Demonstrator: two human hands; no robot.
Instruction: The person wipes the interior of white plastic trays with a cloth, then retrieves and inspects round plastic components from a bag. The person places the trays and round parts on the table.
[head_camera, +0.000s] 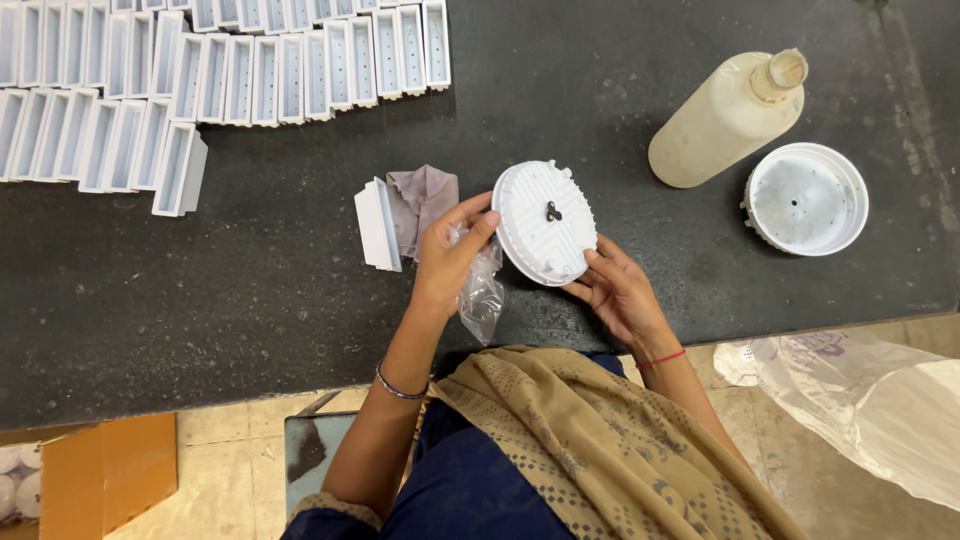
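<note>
A round white plastic housing (545, 222) with a ribbed face and a small dark fitting at its centre is held tilted above the dark worktable (250, 300). My left hand (448, 258) grips its left rim and also pinches a crumpled clear plastic bag (482, 290) that hangs below. My right hand (618, 290) supports the disc's lower right rim with its fingertips.
A grey cloth (424, 200) and one white rectangular tray (377, 224) lie just left of my hands. Rows of several like trays (200, 80) fill the back left. A cream bottle (730, 115) lies on its side beside a second round white housing (806, 198). White sacks (880, 400) sit on the floor.
</note>
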